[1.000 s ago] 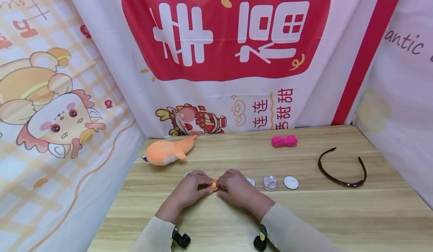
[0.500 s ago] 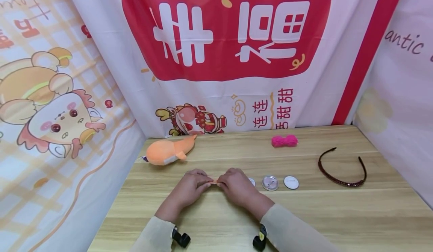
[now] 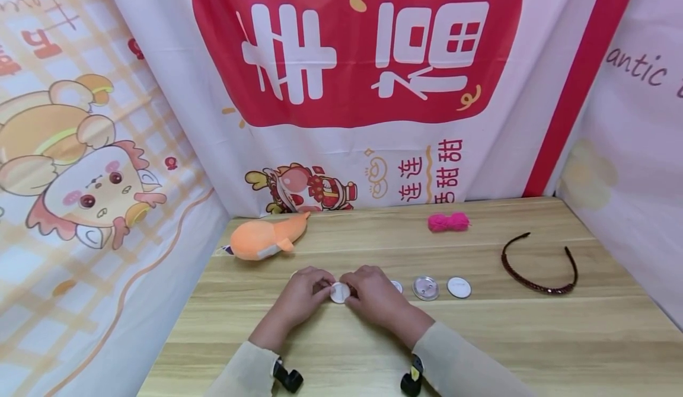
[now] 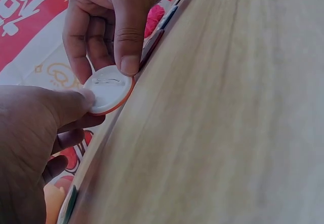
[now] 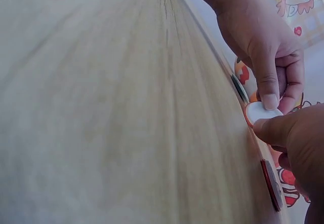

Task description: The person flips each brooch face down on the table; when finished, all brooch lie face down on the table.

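Observation:
Between both hands is a round pin badge (image 3: 340, 293), its white back towards me. In the left wrist view, a safety pin crosses the white back of the badge (image 4: 109, 88), and an orange rim shows. My left hand (image 3: 303, 297) pinches one edge of it with the thumb on the back. The opposite edge is pinched by my right hand (image 3: 377, 296), thumb also on the back. To the right lie a silvery-backed badge (image 3: 425, 288) and a white-backed badge (image 3: 459, 287). Another badge (image 3: 397, 286) is partly hidden behind my right hand.
At the back left lies an orange plush toy (image 3: 261, 240). A pink yarn bundle (image 3: 448, 222) sits at the back, and a dark headband (image 3: 552, 291) at the right. Printed cloth (image 3: 341, 154) hangs behind the wooden table (image 3: 363, 349).
The badge has turned over between the hands: its orange and yellow front showed first, then its edge, now its white back. Both hands stay in nearly the same place.

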Demonstrator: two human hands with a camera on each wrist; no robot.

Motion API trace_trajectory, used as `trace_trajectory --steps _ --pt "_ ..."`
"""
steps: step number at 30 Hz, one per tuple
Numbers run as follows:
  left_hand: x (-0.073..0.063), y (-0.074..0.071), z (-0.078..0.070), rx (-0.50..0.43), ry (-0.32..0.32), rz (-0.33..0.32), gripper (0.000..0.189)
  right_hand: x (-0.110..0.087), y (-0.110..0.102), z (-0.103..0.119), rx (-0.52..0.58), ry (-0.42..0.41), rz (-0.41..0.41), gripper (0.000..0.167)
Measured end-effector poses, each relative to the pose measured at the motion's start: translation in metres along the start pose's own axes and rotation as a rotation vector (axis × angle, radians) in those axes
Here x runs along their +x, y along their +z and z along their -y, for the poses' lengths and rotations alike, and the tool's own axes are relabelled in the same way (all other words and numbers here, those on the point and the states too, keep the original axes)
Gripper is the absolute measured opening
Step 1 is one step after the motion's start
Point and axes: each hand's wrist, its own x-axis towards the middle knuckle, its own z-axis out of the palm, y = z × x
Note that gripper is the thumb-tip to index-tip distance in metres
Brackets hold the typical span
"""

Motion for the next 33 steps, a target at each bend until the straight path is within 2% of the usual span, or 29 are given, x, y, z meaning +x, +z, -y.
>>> trace_trajectory --steps 5,11,20,28,33 --pt "0.001 0.000 0.001 -0.007 0.007 0.023 0.017 -0.001 0.001 -0.001 0.006 0.017 0.021 0.029" --pt "0.002 -0.002 0.002 0.051 0.043 0.067 0.030 -0.001 -0.001 -0.006 0.007 0.011 0.069 0.034" --pt "0.002 -0.005 -0.003 0.121 0.087 0.127 0.031 -0.002 -0.007 -0.009 0.019 0.011 0.122 0.038" --pt "0.002 -0.006 -0.002 0.144 0.124 0.147 0.035 -0.003 -0.006 -0.011 0.020 -0.034 0.119 0.032" --pt "0.003 -0.006 0.000 0.172 0.158 0.153 0.031 -0.003 -0.006 -0.011 0.006 -0.060 0.120 0.026"
